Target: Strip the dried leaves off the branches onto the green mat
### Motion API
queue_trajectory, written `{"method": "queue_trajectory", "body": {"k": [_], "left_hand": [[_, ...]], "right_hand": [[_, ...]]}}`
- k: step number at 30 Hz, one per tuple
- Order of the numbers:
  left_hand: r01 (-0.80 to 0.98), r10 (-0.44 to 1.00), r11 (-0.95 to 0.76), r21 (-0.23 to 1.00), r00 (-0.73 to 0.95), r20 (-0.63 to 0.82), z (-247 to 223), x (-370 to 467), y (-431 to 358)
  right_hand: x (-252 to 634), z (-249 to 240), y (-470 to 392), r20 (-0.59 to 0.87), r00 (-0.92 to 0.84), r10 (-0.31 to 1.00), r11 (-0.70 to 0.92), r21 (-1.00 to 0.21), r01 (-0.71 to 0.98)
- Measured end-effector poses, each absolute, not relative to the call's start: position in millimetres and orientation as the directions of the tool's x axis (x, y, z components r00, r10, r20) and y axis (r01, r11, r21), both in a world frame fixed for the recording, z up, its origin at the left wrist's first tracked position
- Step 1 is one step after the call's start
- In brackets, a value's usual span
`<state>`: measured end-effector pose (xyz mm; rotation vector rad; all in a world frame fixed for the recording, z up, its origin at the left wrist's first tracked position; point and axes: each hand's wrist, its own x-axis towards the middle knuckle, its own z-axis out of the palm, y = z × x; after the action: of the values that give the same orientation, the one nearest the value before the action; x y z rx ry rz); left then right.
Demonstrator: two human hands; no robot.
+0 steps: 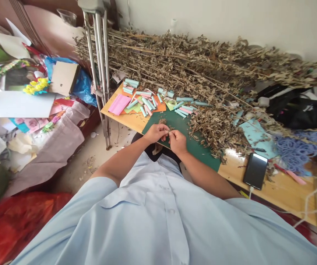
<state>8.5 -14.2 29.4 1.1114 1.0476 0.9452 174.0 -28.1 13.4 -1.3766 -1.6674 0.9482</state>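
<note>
Apparently, the pastel paper rolls [147,103] clustered ahead are finished, while plenty of dried leaves [216,130] remain loose beside them. At the near edge of the green mat [179,119], the left hand [157,133] and right hand [178,141] meet, thumbs pressed against fingertips, pinching a tiny scrap [170,129], probably leaf. Beneath lies a wooden tabletop [232,173] bearing a smartphone [256,170]; dried stalks [152,55] line the pale wall [230,18].
</note>
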Motion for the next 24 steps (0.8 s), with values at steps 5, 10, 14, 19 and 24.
{"method": "queue_trajectory", "body": {"k": [5,10,14,19,24], "left_hand": [[-0.029,0.950,0.181,0.983,0.264,-0.167,26,6,-12],[-0.019,0.941,0.156,0.988,0.308,-0.143,23,1,-7],[-0.050,0.895,0.230,0.972,0.403,-0.191,25,-4,0],[-0.101,0.868,0.260,0.960,0.460,-0.187,27,-8,3],[-0.134,0.871,0.251,0.959,0.463,-0.163,25,-8,2]], "right_hand": [[170,15,-26,0.117,-0.134,0.984,0.167,-0.867,0.469],[171,16,-22,0.031,-0.169,0.985,0.100,-0.903,0.417],[175,18,-20,-0.079,-0.239,0.968,-0.008,-0.958,0.286],[176,21,-22,-0.111,-0.244,0.963,-0.070,-0.983,0.169],[175,24,-23,-0.118,-0.242,0.963,-0.087,-0.987,0.132]]}}
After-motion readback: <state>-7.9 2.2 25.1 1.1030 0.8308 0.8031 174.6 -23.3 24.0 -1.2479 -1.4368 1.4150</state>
